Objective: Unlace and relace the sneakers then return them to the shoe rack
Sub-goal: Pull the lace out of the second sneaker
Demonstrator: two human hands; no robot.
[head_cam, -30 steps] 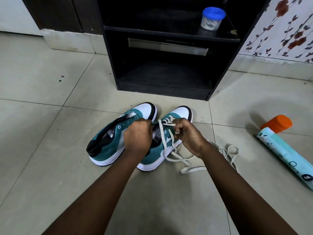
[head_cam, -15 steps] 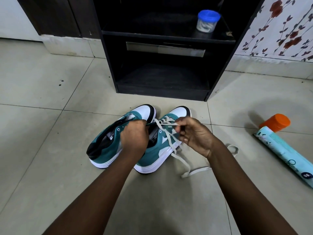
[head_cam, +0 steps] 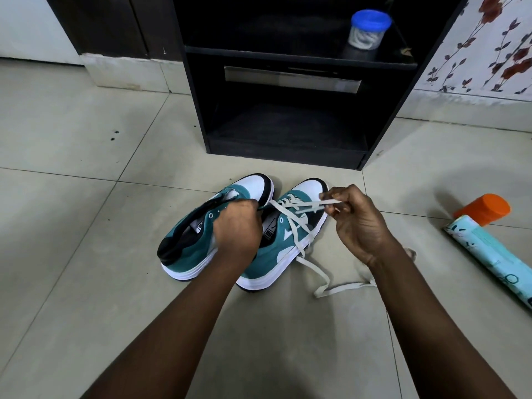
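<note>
Forearm hides where lace [head_cam: 300, 245] ends beyond right hand [head_cam: 355, 226].

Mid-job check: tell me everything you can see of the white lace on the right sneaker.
The lace is flat, off-white and looks like woven cotton. It is threaded through only the eyelets near the toe of the right sneaker. From there two strands run to the right hand, which pinches them above the toe cap. Another length drops over the sneaker's side onto the floor, where it trails right in a loose bend and passes under the right forearm.
</note>
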